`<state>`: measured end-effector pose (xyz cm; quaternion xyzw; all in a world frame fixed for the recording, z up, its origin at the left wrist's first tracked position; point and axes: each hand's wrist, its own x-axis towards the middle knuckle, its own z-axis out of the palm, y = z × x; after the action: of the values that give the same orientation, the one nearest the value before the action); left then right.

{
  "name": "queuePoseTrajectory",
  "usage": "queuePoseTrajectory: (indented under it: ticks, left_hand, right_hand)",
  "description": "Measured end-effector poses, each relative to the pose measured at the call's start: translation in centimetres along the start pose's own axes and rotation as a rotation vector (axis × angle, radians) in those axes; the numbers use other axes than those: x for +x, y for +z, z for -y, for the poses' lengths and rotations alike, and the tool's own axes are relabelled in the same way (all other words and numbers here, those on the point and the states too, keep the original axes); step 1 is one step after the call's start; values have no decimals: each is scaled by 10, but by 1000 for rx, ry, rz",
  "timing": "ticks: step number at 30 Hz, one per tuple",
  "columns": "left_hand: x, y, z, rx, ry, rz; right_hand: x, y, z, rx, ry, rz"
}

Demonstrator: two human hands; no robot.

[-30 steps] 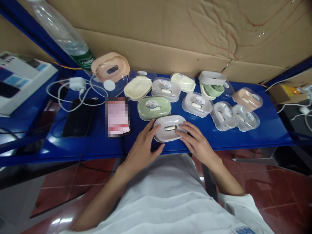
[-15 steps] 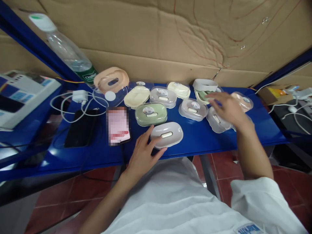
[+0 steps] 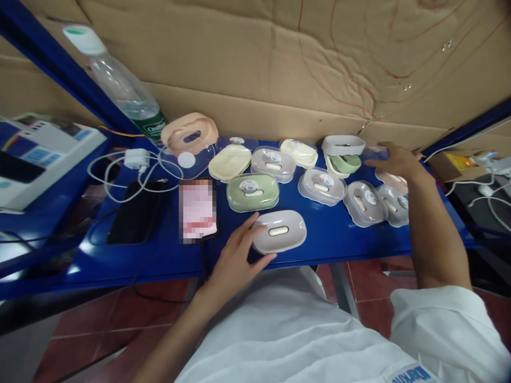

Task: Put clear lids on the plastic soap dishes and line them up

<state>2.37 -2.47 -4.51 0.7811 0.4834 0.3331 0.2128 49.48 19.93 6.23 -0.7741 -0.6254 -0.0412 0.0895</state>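
A pale lavender soap box [image 3: 290,242] with a white oval piece in its top lies near the table's front edge. My left hand [image 3: 237,252] grips its left end, thumb at the front and fingers behind. At the back right, my right hand [image 3: 401,159] has its thumb and fingers around a clear plastic lid [image 3: 375,153]. Left of that lid, a light grey tray with a slot [image 3: 343,145] rests on a green insert [image 3: 346,163] and a cream base. A peach soap box [image 3: 393,181] is partly hidden beneath my right hand.
More soap boxes stand around, among them a green one [image 3: 253,198] and several lavender ones [image 3: 322,186]. A phone with a blurred screen [image 3: 197,210], a dark phone [image 3: 131,221], a white charger [image 3: 136,158] and a water bottle [image 3: 123,90] are on the left. Cardboard [image 3: 239,64] walls the back.
My right hand has moved right and back, away from the grey tray, and now has the clear lid. My left hand stays at the lavender box. The view has shifted slightly.
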Motion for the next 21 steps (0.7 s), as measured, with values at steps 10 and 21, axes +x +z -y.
queuePoseTrajectory:
  ticks: [10,21]
  left_hand:
    - [1,-3,7,-269,-133,-14]
    - [3,-9,14,-276,-51,80]
  right_hand:
    - [-203,5,69,707,-645,-175]
    - [-239,48,134,697,-1043,203]
